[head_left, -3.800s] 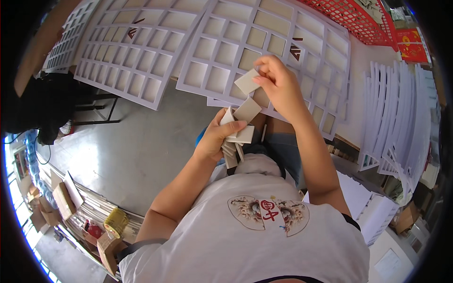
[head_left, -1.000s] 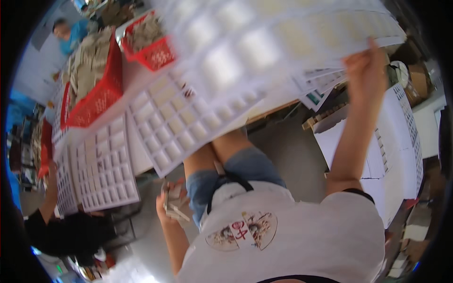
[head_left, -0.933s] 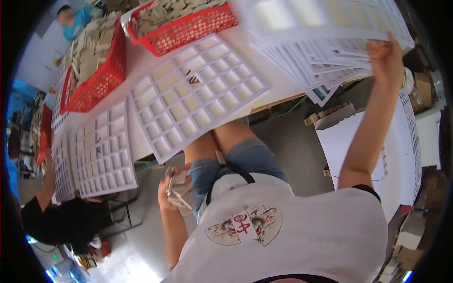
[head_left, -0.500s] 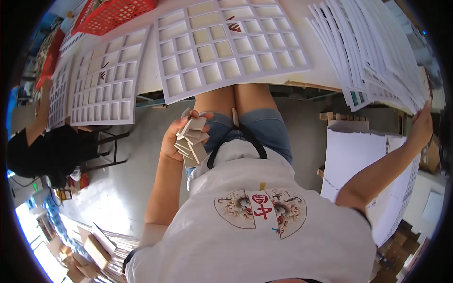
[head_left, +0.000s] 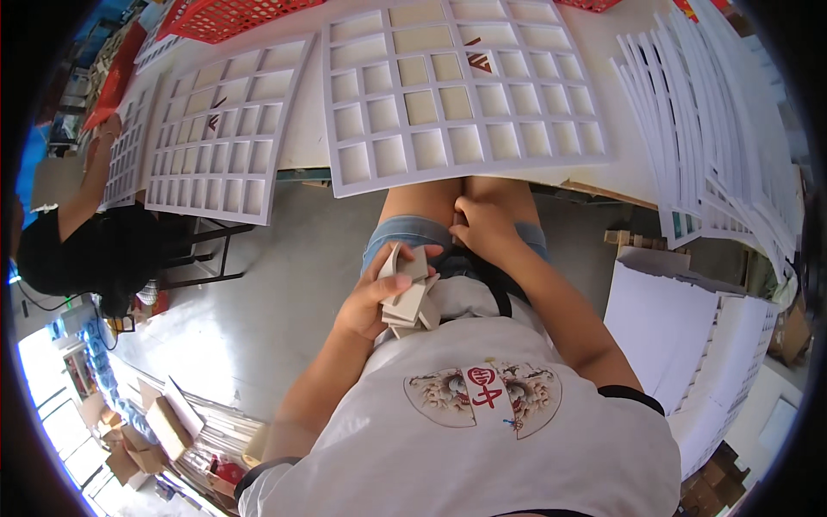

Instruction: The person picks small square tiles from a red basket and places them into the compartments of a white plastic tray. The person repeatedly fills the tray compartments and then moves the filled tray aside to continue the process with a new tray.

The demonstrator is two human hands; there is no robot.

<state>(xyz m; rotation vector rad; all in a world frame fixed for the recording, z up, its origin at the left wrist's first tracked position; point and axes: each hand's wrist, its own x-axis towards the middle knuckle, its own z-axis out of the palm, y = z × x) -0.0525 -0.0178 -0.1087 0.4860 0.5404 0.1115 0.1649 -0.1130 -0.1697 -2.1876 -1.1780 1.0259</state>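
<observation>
My left hand point(head_left: 372, 300), in front of my waist, is closed round a loose bunch of small beige tiles point(head_left: 405, 306), which lie at differing angles. My right hand point(head_left: 487, 227) is down between my thighs, its fingers pinched on a small flat tile point(head_left: 457, 221) that they mostly cover. Ahead of both hands, a white grid panel point(head_left: 392, 155) lies on the table, reaching its near edge. Some of its square pockets hold cream tiles point(head_left: 424, 109), and a dark red mark is on one part.
A second grid panel point(head_left: 207, 203) overhangs the table edge at left. Stacked white panels point(head_left: 689, 172) fan out at right. A red basket point(head_left: 245, 19) stands at the back. Another person's arm point(head_left: 89, 181) works at far left. White sheets point(head_left: 659, 332) rest beside me at right.
My right hand has come from the stacked panels at right to between my thighs, where a tile stood. My left hand still holds its tiles, and the view has shifted.
</observation>
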